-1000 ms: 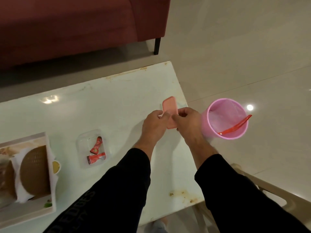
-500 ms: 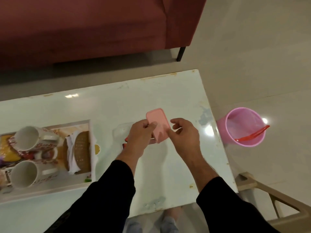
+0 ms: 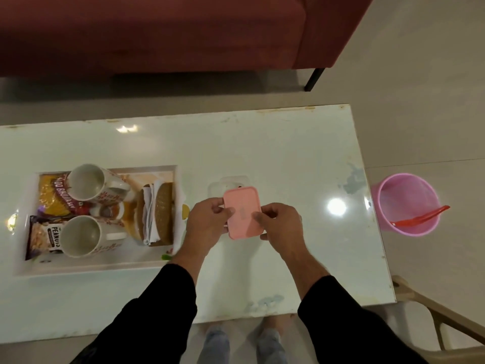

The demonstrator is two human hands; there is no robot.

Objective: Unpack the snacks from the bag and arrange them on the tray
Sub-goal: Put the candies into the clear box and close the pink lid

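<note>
Pink lid (image 3: 243, 211) is sitting mid-frame, both hands' fingers pinching its sides: left hand (image 3: 207, 222), right hand (image 3: 280, 224). Pressed crookedly onto the clear box (image 3: 231, 183) beneath, it could skid.

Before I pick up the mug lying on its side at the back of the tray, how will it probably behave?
The back mug lies on its side, so it may roll once freed. It rests partly on the yellow snack packet, an uneven base, so it could shift when touched. It looks ceramic, so probably stiff, rather heavy and breakable; its handle seems the safest grip.
</note>
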